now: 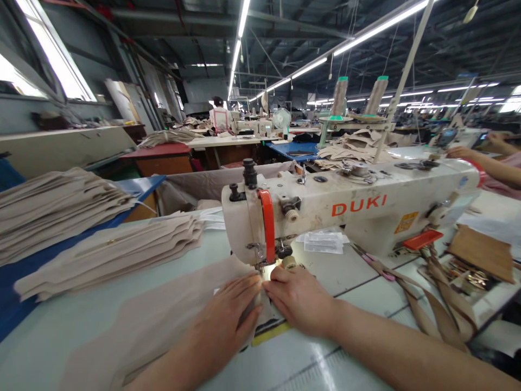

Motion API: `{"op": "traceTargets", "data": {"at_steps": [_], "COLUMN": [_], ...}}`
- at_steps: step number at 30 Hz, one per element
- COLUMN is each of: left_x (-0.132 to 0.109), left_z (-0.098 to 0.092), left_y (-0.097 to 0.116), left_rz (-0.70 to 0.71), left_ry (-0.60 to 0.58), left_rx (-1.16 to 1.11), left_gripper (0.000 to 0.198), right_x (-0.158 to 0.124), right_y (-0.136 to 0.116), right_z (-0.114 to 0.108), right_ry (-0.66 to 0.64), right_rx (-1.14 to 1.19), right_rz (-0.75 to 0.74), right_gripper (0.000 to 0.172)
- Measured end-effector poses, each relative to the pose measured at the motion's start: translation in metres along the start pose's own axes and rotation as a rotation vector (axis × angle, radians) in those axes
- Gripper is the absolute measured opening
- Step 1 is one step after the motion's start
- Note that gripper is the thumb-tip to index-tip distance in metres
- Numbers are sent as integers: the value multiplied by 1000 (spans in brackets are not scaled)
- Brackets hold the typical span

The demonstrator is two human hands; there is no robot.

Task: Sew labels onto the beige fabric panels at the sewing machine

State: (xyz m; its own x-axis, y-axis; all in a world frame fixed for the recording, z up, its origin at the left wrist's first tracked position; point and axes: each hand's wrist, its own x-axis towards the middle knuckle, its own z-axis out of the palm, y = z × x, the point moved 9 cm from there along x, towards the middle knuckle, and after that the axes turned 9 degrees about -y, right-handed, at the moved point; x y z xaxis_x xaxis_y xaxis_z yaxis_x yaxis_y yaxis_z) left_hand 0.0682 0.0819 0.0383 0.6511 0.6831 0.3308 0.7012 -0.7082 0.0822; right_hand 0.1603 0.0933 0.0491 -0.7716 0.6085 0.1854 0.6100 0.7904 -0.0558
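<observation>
Orange DUKI lettering (354, 206) marks the sewing machine (311, 214) beside the right hand (303, 300)

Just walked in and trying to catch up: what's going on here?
A person's left hand lies over a beige fabric piece near the needle end of a DUKI sewing machine. The right hand, fingers curled, is close beside it; whether it has a grip on the fabric can't be seen. Farther left lies a stack of fabric pieces, with another stack beyond it on a blue table.

The table (285, 358) bears a sewing machine (350, 212) and stacked fabric (122, 252).
</observation>
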Motion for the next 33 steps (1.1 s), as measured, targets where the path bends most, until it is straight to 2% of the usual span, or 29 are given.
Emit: {"op": "traceTargets", "data": {"at_steps": [5, 13, 25, 28, 33], "left_x": [2, 3, 14, 2, -41], "left_z": [0, -3, 1, 0, -16], "left_y": [-1, 3, -17, -16, 4], "left_rz": [-28, 12, -31, -46, -87], "left_ry": [-37, -8, -57, -77, -171], "left_rx": [-26, 14, 40, 40, 60], "left_gripper": [34, 33, 32, 34, 45], "right_x": [0, 1, -3, -6, -14], "right_y": [-1, 0, 2, 1, -3], "right_z": [1, 3, -1, -3, -8], "right_ry": [-21, -43, -15, 33, 150], "right_rx": [6, 13, 1, 24, 86], "right_rz": [10, 11, 45, 25, -46], "right_gripper": [13, 14, 16, 17, 19]}}
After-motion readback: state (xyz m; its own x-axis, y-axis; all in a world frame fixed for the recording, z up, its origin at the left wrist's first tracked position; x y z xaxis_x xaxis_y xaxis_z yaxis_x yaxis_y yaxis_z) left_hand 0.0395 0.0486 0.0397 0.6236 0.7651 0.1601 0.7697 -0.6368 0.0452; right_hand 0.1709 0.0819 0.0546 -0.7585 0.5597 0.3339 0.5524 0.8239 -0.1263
